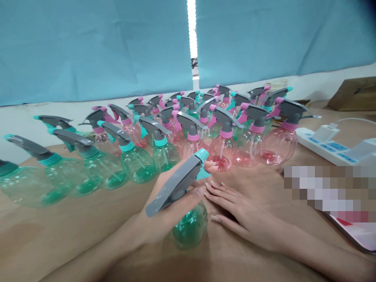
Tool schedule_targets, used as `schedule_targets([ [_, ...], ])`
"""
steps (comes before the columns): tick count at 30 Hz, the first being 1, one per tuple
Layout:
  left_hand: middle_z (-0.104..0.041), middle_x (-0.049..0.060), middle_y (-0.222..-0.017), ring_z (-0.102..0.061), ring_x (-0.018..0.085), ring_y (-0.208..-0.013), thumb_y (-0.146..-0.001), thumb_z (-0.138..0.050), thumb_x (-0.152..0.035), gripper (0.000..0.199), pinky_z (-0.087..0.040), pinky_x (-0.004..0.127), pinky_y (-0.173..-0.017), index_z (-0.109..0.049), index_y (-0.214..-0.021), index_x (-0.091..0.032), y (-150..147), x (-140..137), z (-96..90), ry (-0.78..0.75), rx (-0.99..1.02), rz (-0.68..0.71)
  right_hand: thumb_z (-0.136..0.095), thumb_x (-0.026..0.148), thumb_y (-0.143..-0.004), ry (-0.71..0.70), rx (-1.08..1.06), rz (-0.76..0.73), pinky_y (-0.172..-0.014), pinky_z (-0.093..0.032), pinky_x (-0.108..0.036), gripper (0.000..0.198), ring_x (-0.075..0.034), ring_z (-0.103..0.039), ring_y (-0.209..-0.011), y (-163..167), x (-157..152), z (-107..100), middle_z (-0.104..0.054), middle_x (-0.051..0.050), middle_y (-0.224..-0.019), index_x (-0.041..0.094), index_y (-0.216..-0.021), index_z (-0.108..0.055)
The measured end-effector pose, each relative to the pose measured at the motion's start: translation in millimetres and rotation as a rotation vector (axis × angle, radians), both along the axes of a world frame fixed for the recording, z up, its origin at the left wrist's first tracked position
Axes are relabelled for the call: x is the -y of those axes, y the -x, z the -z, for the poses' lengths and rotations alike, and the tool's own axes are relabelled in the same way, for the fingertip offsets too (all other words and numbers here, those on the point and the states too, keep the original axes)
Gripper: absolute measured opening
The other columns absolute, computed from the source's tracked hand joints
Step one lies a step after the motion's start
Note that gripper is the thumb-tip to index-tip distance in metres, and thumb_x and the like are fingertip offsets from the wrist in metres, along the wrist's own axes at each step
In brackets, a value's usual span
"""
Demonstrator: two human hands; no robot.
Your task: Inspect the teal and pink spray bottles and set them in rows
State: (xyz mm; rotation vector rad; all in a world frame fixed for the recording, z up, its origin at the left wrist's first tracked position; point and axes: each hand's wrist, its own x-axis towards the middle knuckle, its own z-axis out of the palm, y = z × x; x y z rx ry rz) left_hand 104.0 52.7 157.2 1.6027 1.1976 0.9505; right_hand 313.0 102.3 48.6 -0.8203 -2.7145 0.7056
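Note:
A green see-through spray bottle (190, 229) with a grey and turquoise spray head stands in front of me. My left hand (173, 199) is wrapped round its neck, just under the grey head, with a finger reaching forward by the turquoise trigger. Just right of the bottle, my right hand (235, 209) lies low over the table with its fingers stretched out and slightly apart. Its fingertips come close to the bottle; whether they touch it I cannot tell. Nothing shows in the right hand.
Green spray bottles (138, 166) line the left and middle, and pink ones (225, 152) crowd the right, several rows deep. A white power strip (326, 147) lies at right, near a phone-like device (349, 231). A brown paper bag (354, 96) sits behind. Blue cloth (88, 47) covers the wall.

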Motion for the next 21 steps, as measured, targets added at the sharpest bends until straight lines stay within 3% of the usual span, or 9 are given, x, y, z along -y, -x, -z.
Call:
schedule_targets([
  [6,-0.066,-0.002,-0.08,-0.067,0.02,-0.077,-0.082,-0.06,-0.028,0.015,-0.056,0.03,-0.07,-0.06,-0.097,-0.025,0.7,-0.1,2.8,-0.044,-0.011,-0.025,-0.039,0.05,-0.1,0.015,-0.023,0.004,-0.119,-0.023,-0.047,0.057,-0.024,-0.024,-0.145,-0.9,-0.4,1.9,-0.03,-0.003,-0.156,0.022,-0.149,-0.034],
  [11,-0.068,0.0,-0.084,-0.064,0.019,-0.067,-0.081,-0.058,-0.025,0.025,-0.053,0.031,-0.061,-0.064,-0.105,-0.026,-2.5,-1.4,-2.2,-0.067,0.003,-0.027,-0.039,0.05,-0.1,0.016,-0.024,0.001,-0.119,-0.023,-0.048,0.057,-0.025,-0.024,-0.145,-0.7,0.0,2.7,-0.031,-0.004,-0.156,0.021,-0.149,-0.036],
  [17,-0.071,0.001,-0.106,-0.067,0.024,-0.097,-0.08,-0.056,-0.016,0.027,-0.053,0.039,-0.088,-0.07,-0.098,-0.03,-3.8,-3.4,-7.6,-0.107,0.06,0.04,-0.042,0.048,-0.099,0.007,-0.061,0.005,-0.118,-0.024,-0.048,0.056,-0.026,-0.027,-0.144,-0.3,0.2,1.8,-0.036,-0.006,-0.154,0.02,-0.147,-0.039],
  [21,-0.072,0.0,-0.106,-0.068,0.023,-0.098,-0.074,-0.051,-0.01,0.03,-0.052,0.037,-0.089,-0.069,-0.09,-0.028,-3.0,-4.9,-6.3,-0.141,0.041,0.069,-0.042,0.048,-0.099,0.001,-0.062,-0.006,-0.119,-0.023,-0.048,0.055,-0.025,-0.028,-0.144,-0.9,-0.1,0.8,-0.035,-0.006,-0.154,0.02,-0.147,-0.04],
])
